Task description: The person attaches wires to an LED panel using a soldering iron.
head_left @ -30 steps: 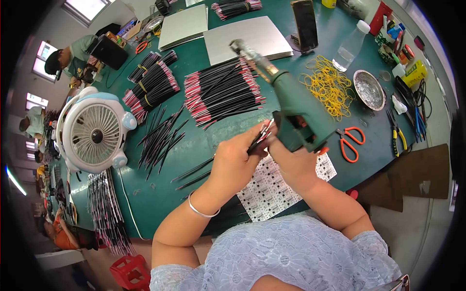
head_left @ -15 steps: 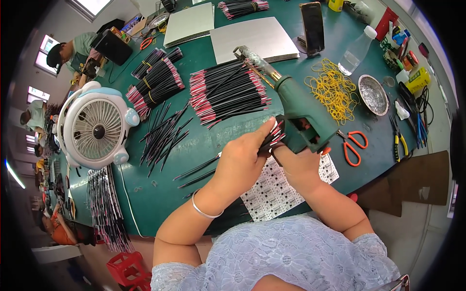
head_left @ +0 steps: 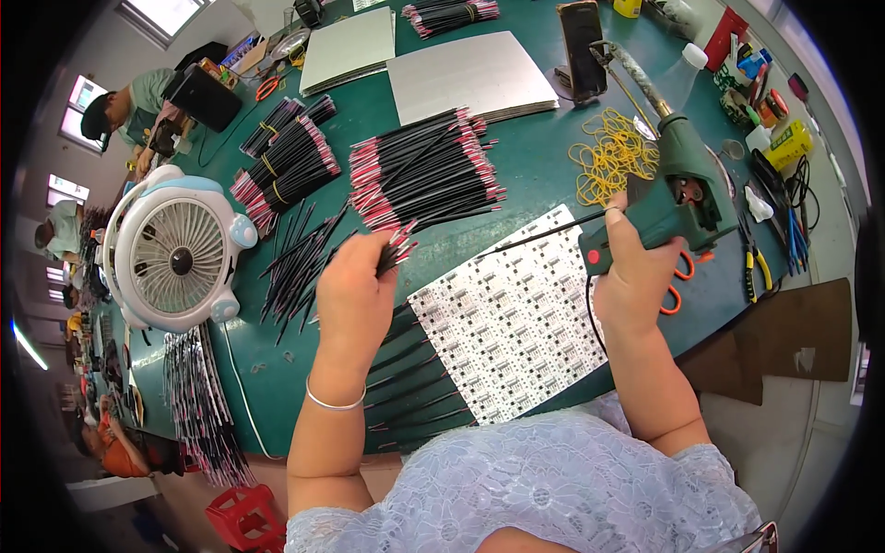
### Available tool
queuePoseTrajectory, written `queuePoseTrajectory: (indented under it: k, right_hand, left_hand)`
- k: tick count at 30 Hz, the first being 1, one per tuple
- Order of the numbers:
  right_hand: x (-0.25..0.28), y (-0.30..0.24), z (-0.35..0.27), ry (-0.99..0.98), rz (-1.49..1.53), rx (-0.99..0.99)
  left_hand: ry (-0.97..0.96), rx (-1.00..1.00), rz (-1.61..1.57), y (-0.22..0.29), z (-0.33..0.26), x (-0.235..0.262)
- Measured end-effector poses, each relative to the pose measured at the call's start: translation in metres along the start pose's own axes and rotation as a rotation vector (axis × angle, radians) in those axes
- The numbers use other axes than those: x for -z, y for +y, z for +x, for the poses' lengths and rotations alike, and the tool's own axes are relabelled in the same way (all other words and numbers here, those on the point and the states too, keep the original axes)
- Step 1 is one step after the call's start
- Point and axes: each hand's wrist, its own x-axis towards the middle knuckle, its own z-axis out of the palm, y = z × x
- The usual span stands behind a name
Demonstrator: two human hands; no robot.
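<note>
My left hand [head_left: 353, 290] is closed around a bunch of short black wires [head_left: 395, 251] with red and white ends, left of the circuit board sheet [head_left: 512, 309]. My right hand [head_left: 636, 281] grips the handle of a green soldering gun [head_left: 705, 180], its long metal tip [head_left: 643, 81] pointing up and away from me. A single black wire [head_left: 553, 231] reaches left from beside that hand's thumb and lies over the white sheet. More black wires [head_left: 401, 387] stick out from the sheet's left edge.
Wire bundles [head_left: 419, 170], loose wires [head_left: 300, 267] and a white fan [head_left: 180, 258] stand left. Yellow rubber bands [head_left: 608, 157], a phone [head_left: 583, 51], a bottle [head_left: 682, 74], orange-handled scissors [head_left: 671, 300] and pliers [head_left: 754, 263] surround the gun. Grey boards [head_left: 475, 74] lie behind.
My hands have parted: the left moved left with its wires, the right moved right with the soldering gun. The circuit board sheet now shows between them, and one wire stretches from the right hand.
</note>
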Motion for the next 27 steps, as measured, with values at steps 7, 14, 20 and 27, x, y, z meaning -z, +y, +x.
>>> queuePoseTrajectory:
  k: [7, 14, 20, 27]
  right_hand:
    - [-0.028, -0.005, -0.038, -0.161, -0.009, -0.061]
    - [0.022, 0.003, -0.018, -0.224, -0.187, 0.031]
    - [0.042, -0.002, -0.006, -0.214, -0.169, 0.109]
    - [0.091, -0.025, -0.026, -0.428, -0.207, -0.228]
  left_hand:
    - [-0.134, -0.202, -0.045, 0.058, 0.002, -0.014]
    - [-0.145, 0.101, 0.545, -0.065, -0.01, 0.052]
    - [-0.214, 0.208, 0.403, -0.079, -0.008, 0.051]
    - [-0.372, -0.143, 0.169, -0.026, -0.015, 0.006]
